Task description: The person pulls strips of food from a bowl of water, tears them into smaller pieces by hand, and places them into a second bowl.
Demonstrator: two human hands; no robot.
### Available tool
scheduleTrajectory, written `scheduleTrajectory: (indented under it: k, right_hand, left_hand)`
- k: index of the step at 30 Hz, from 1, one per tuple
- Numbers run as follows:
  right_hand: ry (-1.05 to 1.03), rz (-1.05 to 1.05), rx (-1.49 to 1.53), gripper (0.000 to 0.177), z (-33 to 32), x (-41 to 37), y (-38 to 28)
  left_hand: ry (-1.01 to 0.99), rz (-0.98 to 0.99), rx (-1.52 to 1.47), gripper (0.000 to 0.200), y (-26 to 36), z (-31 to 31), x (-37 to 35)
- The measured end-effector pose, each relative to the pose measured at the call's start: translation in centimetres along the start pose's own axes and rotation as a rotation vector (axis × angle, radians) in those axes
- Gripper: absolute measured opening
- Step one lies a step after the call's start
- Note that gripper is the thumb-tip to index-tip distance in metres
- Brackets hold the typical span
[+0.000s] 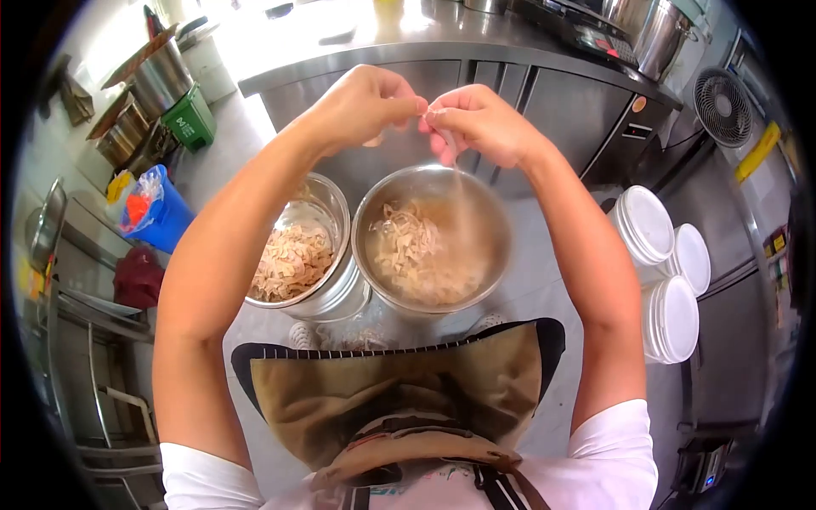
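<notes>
High over the right steel bowl (501, 246), my right hand (489, 127) is closed on a small pale packet (449, 140), mostly hidden by the fingers. Fine light-brown powder (463, 204) streams from it into the bowl. My left hand (370, 106) is closed too, its fingertips pinched at the packet's upper edge against the right fingertips. Pale sliced strips (408, 242) lie heaped in the right bowl, in cloudy brownish contents. Beside it, partly behind my left forearm, a second steel bowl (340, 212) holds more pale strips (293, 259).
A white bucket (340, 293) supports the left bowl. Ahead runs a steel counter (408, 47). Several lidded white tubs (671, 319) stand at right, below a fan (722, 104). At left are a blue bin (166, 212), a green bin (191, 119) and metal racks (93, 340).
</notes>
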State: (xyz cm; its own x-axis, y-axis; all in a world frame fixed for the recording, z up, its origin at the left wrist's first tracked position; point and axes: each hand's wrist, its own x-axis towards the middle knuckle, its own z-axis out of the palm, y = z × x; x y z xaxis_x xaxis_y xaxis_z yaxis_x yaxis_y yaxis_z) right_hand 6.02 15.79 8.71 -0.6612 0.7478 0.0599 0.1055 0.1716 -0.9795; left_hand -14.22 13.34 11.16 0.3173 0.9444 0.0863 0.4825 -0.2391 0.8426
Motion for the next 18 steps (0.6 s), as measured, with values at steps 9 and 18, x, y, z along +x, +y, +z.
scheduleTrajectory:
  k: [9,18]
  right_hand:
    - [0.117,-0.068,0.199,0.017,1.5,-1.4,5.0]
    - [0.112,-0.091,0.416,0.023,2.6,-2.1,6.0]
  left_hand:
    - [0.058,0.036,-0.358,0.022,-3.3,2.4,-0.9]
    - [0.166,0.001,-0.398,0.021,-3.7,3.1,-1.3]
